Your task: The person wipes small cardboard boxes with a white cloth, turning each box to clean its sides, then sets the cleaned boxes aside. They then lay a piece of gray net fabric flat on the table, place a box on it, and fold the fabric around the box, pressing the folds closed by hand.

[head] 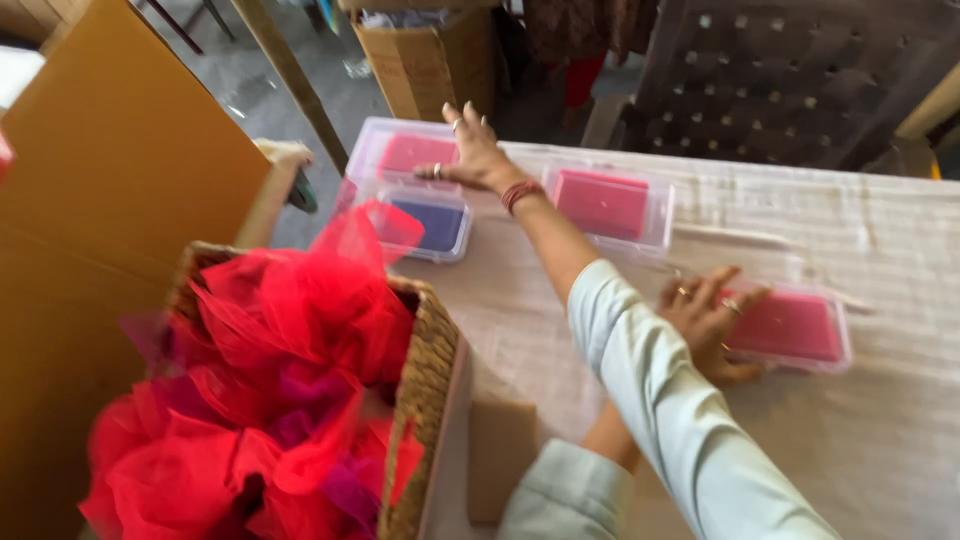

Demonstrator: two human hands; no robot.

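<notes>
My arms are crossed over a table covered in beige cloth (pixel 880 430). My right hand (pixel 475 155) reaches far left, flat with fingers spread, and rests on a clear plastic box with a pink pad (pixel 405 152). Just in front of that box lies a clear box with a purple pad (pixel 435 222). My left hand (pixel 710 325) passes under the right arm and lies flat on the left end of a clear box with a pink pad (pixel 795 325). A third clear box with a pink pad (pixel 605 205) lies between my hands, untouched.
A wicker basket (pixel 425 385) full of red and magenta tulle (pixel 260 400) stands at the near left. A large brown cardboard sheet (pixel 110 200) stands left of it. A cardboard carton (pixel 430 60) stands on the floor beyond, and a dark perforated panel (pixel 790 80) leans behind the table.
</notes>
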